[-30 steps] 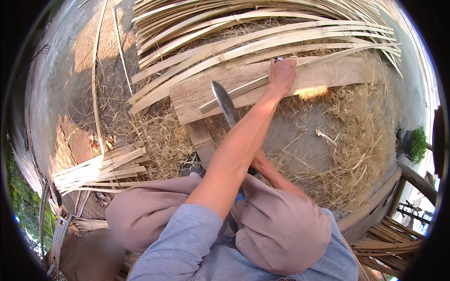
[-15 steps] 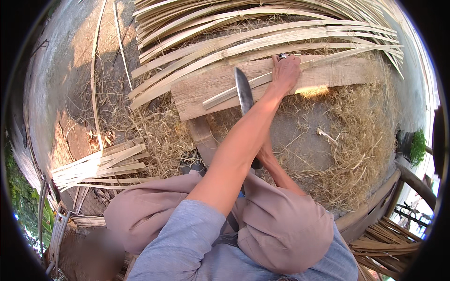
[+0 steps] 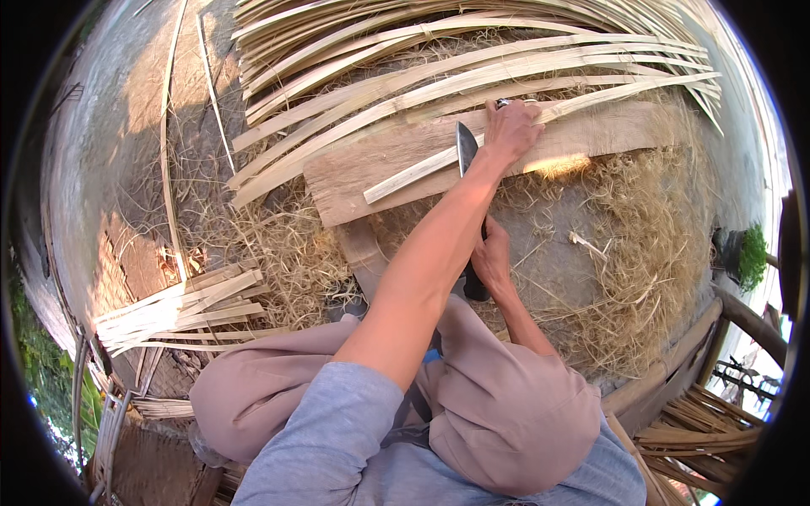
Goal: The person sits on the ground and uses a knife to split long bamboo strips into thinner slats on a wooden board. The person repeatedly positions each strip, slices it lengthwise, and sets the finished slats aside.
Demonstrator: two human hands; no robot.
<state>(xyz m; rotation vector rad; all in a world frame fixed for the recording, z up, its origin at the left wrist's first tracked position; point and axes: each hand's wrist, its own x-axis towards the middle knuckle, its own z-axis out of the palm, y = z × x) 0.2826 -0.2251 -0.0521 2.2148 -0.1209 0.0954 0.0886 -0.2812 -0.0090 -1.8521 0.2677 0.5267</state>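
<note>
My left hand (image 3: 512, 135), wearing rings, is closed over a pale bamboo strip (image 3: 413, 175) that lies slantwise across a flat wooden plank (image 3: 607, 135). Below it, partly behind my left forearm, my right hand (image 3: 493, 255) grips a long knife (image 3: 466, 145) by its dark handle. The blade points away from me, crossing the strip just left of my left hand. Whether its edge touches the strip I cannot tell. My left forearm covers the middle of the knife.
Long bamboo strips (image 3: 439, 84) lie in a curved spread beyond the plank. Shorter pieces (image 3: 194, 305) are piled at the left. Curly shavings (image 3: 633, 278) cover the ground around the plank. More strips (image 3: 700, 438) lie at the lower right, near a wooden rail (image 3: 747, 326).
The knife has shifted right along the strip, closer to my left hand. My right hand, mostly hidden before, now shows beside my left forearm. My left hand stays on the strip.
</note>
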